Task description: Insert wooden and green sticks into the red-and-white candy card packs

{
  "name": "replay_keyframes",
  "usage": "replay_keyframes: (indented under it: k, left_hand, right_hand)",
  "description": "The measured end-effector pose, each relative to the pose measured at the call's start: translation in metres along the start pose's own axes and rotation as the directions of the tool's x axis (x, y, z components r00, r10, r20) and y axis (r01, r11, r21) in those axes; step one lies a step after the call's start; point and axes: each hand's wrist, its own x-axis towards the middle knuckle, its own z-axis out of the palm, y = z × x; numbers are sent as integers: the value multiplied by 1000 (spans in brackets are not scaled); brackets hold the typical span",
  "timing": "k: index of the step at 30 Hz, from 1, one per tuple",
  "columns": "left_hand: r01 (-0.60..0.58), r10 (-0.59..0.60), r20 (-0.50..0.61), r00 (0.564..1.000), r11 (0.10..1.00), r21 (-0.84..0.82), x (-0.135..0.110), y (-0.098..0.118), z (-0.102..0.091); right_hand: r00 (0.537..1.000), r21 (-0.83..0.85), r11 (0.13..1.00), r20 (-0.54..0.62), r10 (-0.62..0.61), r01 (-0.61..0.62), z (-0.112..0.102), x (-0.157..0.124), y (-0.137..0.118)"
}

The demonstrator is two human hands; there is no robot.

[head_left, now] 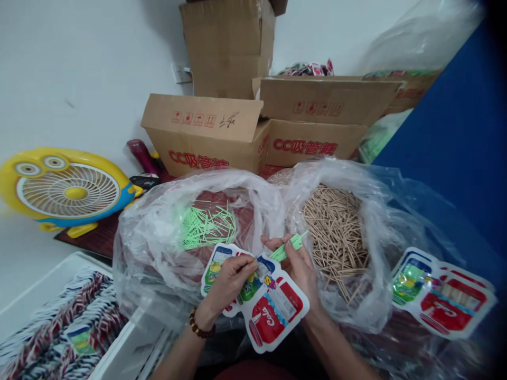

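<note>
A person's left hand [227, 279], a bracelet [202, 326] at its wrist, curls its fingers and thumb together over fruit-and-cola packs [273, 316] at near center; what, if anything, sits between the fingertips cannot be told. The right hand [304, 269] grips a small bunch of green sticks [295, 241] between thumb and fingers, just beyond the packs' right edge.

At near left, a white tub [122, 338] holds rows of similar packs, tightly ranked on edge. At near right, a second set of packs, the finished stack [447, 295], lies fanned on clear plastic, well apart from the hands.

Farther off, 2 clear bags gape side by side. The left bag [146, 237] holds a loose green pile [208, 227]; the right bag [376, 285] holds a larger heap of brown sticks [336, 227].

Beyond the left bag stand a yellow fan [75, 192] with 2 printed eyes and a dark red bottle [141, 155]. At far center, 2 open boxes [209, 129] bear red print, with a taller box [227, 50] behind them. A blue panel [447, 116] slants along the far right.
</note>
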Motion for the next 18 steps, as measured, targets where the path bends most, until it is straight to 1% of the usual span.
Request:
replay_keyframes:
  k: [3, 6, 7, 9, 11, 12, 13, 15, 16, 17, 18]
  left_hand:
    - [13, -13, 0, 1000, 999, -37, 2, 1, 3]
    - [34, -33, 11, 999, 991, -127, 3, -1, 4]
    - [40, -39, 15, 999, 986, -162, 4, -2, 4]
    - [49, -46, 17, 999, 976, -213, 5, -4, 3]
    - [53, -52, 11, 999, 970, -236, 7, -5, 3]
    - [54, -54, 8, 999, 969, -243, 8, -4, 4]
    - [53, -54, 3, 999, 967, -248, 9, -3, 4]
    - [48, -49, 4, 999, 967, -252, 10, 0, 5]
    - [48, -47, 11, 999, 967, -251, 11, 1, 6]
    - [50, -47, 18, 999, 967, -251, 12, 2, 6]
    - [52, -49, 19, 999, 966, -254, 12, 3, 7]
  right_hand:
    - [997, -119, 992, 56, 53, -46, -2, -1, -1]
    - [978, -168, 983, 179, 103, -73, -2, 1, -7]
    - [971, -170, 984, 219, 98, -61, -3, 3, -10]
    - [961, -180, 984, 273, 40, 10, -6, 6, -17]
    - [943, -272, 956, 331, -18, 114, -12, 9, -25]
    - [924, -364, 916, 381, -17, 167, -15, 10, -30]
    - [900, -468, 857, 436, 12, 215, -18, 11, -34]
    - [850, -639, 718, 511, 126, 278, -24, 13, -43]
    - [832, -684, 667, 527, 171, 296, -27, 13, -47]
    - [824, -705, 639, 533, 191, 308, -29, 14, -51]
    - [827, -709, 633, 530, 185, 313, -32, 14, -54]
